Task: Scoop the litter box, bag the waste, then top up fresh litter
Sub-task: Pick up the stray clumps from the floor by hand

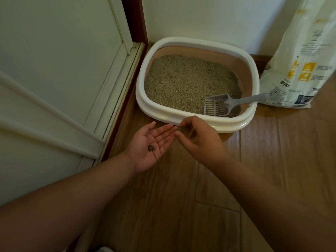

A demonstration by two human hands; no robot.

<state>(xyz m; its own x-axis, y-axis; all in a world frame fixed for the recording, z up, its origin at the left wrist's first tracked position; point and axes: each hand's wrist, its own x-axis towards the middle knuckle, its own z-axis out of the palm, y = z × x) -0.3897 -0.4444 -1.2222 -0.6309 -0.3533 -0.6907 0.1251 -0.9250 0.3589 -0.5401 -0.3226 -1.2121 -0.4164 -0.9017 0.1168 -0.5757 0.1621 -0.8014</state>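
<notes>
Litter box [197, 44] showing cream rim, tan inner wall, grey-beige litter [183, 82]; scoop [218, 105] looking pale grey, slotted; bag [298, 70] reading white with yellow squares, print too blurred.

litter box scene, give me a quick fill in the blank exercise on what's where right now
1. The grey scoop lies inside the litter box with its handle resting over the box's ____ rim.
2. A small clump of litter sits on the upturned palm of the ____ hand.
3. The litter bag stands on the floor to the ____ of the box.
4. The right hand hovers over the wooden ____.

Missing words: right; left; right; floor
</notes>
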